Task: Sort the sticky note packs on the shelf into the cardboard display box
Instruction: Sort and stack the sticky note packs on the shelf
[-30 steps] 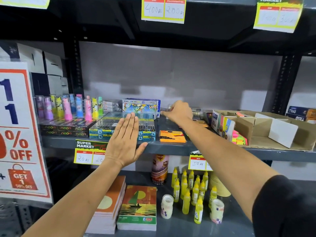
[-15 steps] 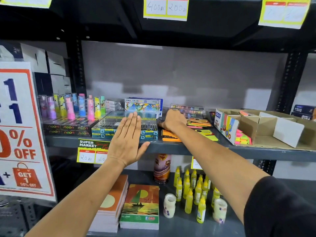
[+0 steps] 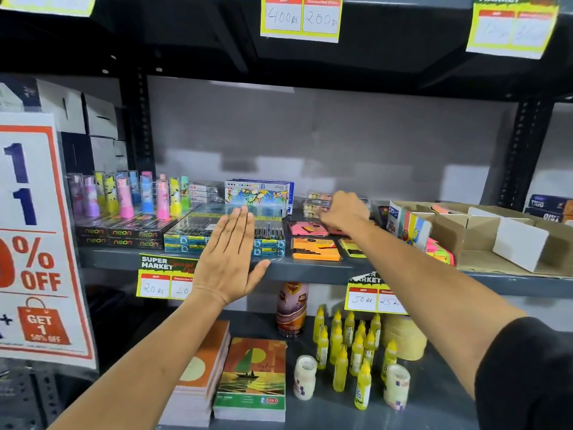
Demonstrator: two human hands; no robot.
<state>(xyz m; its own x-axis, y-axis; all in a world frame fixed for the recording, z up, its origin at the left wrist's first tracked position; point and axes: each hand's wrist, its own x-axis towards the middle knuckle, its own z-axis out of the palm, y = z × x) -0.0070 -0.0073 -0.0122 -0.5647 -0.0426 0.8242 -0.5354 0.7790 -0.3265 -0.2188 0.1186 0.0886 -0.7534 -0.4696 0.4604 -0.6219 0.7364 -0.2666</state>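
Right hand reaching for the loose packs on the shelf

The right hand [image 3: 344, 212], fingers curled, hovers over a pink sticky note pack [image 3: 307, 228]; whether it grips one is unclear. Best to pinch one flat wrapped pack by its edges, then carry it right to the cardboard display box [image 3: 508, 234]. The left hand [image 3: 231, 259] is flat and empty.
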